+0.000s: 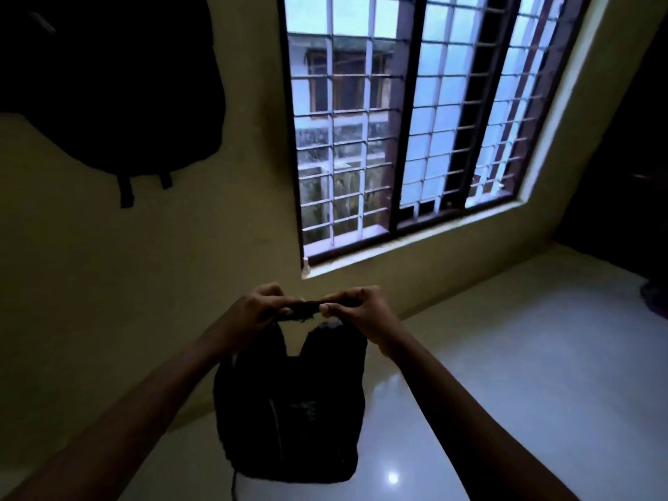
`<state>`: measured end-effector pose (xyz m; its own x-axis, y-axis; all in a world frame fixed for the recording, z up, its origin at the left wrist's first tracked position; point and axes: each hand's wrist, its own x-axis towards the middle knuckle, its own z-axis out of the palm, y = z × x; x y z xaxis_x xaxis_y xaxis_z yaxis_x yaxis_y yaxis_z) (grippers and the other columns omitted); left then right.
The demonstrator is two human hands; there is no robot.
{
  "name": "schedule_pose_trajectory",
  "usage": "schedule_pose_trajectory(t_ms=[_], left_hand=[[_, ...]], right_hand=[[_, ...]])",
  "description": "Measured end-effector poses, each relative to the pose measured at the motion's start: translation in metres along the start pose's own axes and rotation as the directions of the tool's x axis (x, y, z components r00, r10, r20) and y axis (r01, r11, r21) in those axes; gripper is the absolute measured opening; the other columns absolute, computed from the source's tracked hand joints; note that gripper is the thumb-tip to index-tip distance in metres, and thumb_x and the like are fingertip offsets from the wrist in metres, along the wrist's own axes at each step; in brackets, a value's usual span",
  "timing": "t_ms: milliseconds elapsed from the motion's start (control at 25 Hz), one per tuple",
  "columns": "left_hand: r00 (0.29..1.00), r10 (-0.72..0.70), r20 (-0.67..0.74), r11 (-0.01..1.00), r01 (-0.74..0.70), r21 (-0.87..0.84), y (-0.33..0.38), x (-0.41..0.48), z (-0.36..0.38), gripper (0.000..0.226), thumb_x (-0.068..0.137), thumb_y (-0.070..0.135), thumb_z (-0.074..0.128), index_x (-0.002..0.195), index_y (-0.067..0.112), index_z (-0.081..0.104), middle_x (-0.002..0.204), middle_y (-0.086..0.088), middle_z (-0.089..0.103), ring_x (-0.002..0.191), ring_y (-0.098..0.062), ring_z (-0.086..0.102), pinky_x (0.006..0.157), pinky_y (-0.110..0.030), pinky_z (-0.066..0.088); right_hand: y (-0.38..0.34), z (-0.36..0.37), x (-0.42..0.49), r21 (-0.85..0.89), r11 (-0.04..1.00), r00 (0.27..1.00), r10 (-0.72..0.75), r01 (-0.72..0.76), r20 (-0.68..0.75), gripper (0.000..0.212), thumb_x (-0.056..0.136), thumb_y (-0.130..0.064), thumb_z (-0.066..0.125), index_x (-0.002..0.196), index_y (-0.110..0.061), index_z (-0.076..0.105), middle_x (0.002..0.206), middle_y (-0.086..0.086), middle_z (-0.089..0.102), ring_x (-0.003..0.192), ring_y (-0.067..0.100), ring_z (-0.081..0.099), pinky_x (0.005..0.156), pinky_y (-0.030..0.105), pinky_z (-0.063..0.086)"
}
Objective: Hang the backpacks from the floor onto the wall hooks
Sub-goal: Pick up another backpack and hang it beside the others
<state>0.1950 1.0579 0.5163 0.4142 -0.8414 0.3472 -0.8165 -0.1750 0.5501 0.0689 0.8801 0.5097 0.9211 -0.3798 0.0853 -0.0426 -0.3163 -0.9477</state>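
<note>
Head view: we hold a black backpack (289, 410) up by its top loop (302, 308), below the window (408, 121) and a little to its left. Our left hand (253, 312) is clenched on the loop's left end, our right hand (356, 309) pinches its right end, and the strap is stretched taut between them. The pack hangs under our hands, its two shoulder straps running up to the loop; we cannot tell whether its base touches the glossy floor (524, 356) or hangs just above it. A second dark backpack (119, 85) is up on the wall (180, 247), left of the window and well above our hands, with two short strap ends dangling from its bottom. Its hook is not visible. Right of the window the room is too dark to read.
</note>
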Motion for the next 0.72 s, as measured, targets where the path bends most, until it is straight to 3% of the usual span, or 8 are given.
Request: schedule_pose_trajectory(t_ms=[120, 200, 280, 400, 480, 600, 680, 720], left_hand=[[0.994, 0.073, -0.083, 0.991, -0.063, 0.118, -0.024, 0.044, -0.043, 0.066, 0.08, 0.058, 0.043, 0.11, 0.005, 0.069, 0.082, 0.001, 0.05, 0.076, 0.02, 0.051, 0.063, 0.001, 0.036], [0.972, 0.087, -0.218, 0.99, -0.061, 0.126, -0.035, 0.074, -0.07, 0.074, 0.081, 0.067, 0.036, 0.101, 0.004, 0.071, 0.083, 0.002, 0.053, 0.076, 0.021, 0.052, 0.064, 0.001, 0.037], [0.933, 0.107, -0.343, 0.987, -0.058, 0.15, -0.039, 0.108, -0.097, 0.058, 0.086, 0.056, 0.043, 0.098, 0.007, 0.071, 0.082, 0.009, 0.055, 0.078, 0.019, 0.055, 0.068, 0.0, 0.038], [0.853, 0.076, -0.516, 0.989, 0.001, 0.148, -0.028, 0.164, -0.138, 0.016, 0.091, 0.018, 0.053, 0.092, 0.014, 0.068, 0.077, 0.011, 0.063, 0.07, 0.007, 0.064, 0.066, -0.004, 0.044], [0.8, 0.048, -0.599, 0.992, 0.032, 0.122, -0.017, 0.2, -0.169, 0.018, 0.093, 0.016, 0.051, 0.085, 0.025, 0.065, 0.062, 0.01, 0.068, 0.059, 0.003, 0.064, 0.06, -0.006, 0.046], [0.724, 0.07, -0.686, 0.989, 0.041, 0.144, -0.003, 0.245, -0.212, 0.019, 0.094, 0.019, 0.049, 0.084, 0.023, 0.065, 0.061, 0.01, 0.067, 0.062, -0.012, 0.067, 0.071, -0.018, 0.055], [0.688, 0.097, -0.719, 0.985, 0.035, 0.166, 0.006, 0.272, -0.24, 0.019, 0.094, 0.016, 0.049, 0.083, 0.022, 0.064, 0.064, 0.009, 0.064, 0.061, -0.022, 0.067, 0.062, -0.018, 0.056], [0.675, 0.132, -0.726, 0.975, 0.045, 0.219, 0.01, 0.285, -0.254, 0.019, 0.094, 0.015, 0.049, 0.082, 0.021, 0.064, 0.062, 0.011, 0.063, 0.056, -0.016, 0.065, 0.056, -0.013, 0.051]], right_hand=[[-0.026, 0.005, 0.07, -0.069, 0.982, 0.983, -0.178, 0.175, -0.046, 0.021, 0.076, -0.014, 0.075, 0.097, -0.009, 0.076, 0.082, 0.002, 0.073, 0.054, -0.016, 0.057, 0.059, 0.003, 0.043], [-0.048, 0.003, 0.115, -0.061, 0.954, 0.953, -0.297, 0.293, -0.055, 0.02, 0.076, -0.013, 0.075, 0.096, -0.009, 0.076, 0.086, 0.002, 0.075, 0.06, -0.017, 0.06, 0.063, 0.003, 0.045], [-0.073, -0.005, 0.163, -0.068, 0.903, 0.903, -0.427, 0.423, -0.046, 0.02, 0.076, -0.014, 0.074, 0.096, -0.013, 0.076, 0.091, 0.001, 0.076, 0.071, -0.012, 0.064, 0.069, 0.007, 0.049], [-0.126, -0.025, 0.228, -0.097, 0.777, 0.776, -0.628, 0.621, -0.061, 0.021, 0.077, -0.016, 0.074, 0.097, -0.019, 0.076, 0.093, -0.003, 0.076, 0.076, -0.015, 0.063, 0.069, 0.005, 0.048], [-0.164, -0.038, 0.271, -0.056, 0.706, 0.701, -0.708, 0.706, -0.087, 0.021, 0.076, -0.014, 0.074, 0.096, -0.018, 0.077, 0.092, -0.003, 0.076, 0.072, -0.021, 0.06, 0.068, 0.002, 0.046], [-0.215, -0.05, 0.323, 0.008, 0.614, 0.611, -0.784, 0.79, -0.112, 0.019, 0.076, -0.014, 0.074, 0.095, -0.018, 0.077, 0.089, -0.01, 0.074, 0.072, -0.022, 0.06, 0.07, 0.002, 0.046], [-0.245, -0.057, 0.351, 0.028, 0.557, 0.554, -0.818, 0.83, -0.152, 0.019, 0.077, -0.016, 0.073, 0.095, -0.021, 0.077, 0.09, -0.012, 0.074, 0.074, -0.02, 0.061, 0.072, 0.003, 0.047], [-0.26, -0.06, 0.364, 0.024, 0.534, 0.53, -0.831, 0.845, -0.17, 0.02, 0.078, -0.017, 0.073, 0.096, -0.023, 0.076, 0.091, -0.014, 0.074, 0.075, -0.021, 0.061, 0.071, 0.002, 0.047]])
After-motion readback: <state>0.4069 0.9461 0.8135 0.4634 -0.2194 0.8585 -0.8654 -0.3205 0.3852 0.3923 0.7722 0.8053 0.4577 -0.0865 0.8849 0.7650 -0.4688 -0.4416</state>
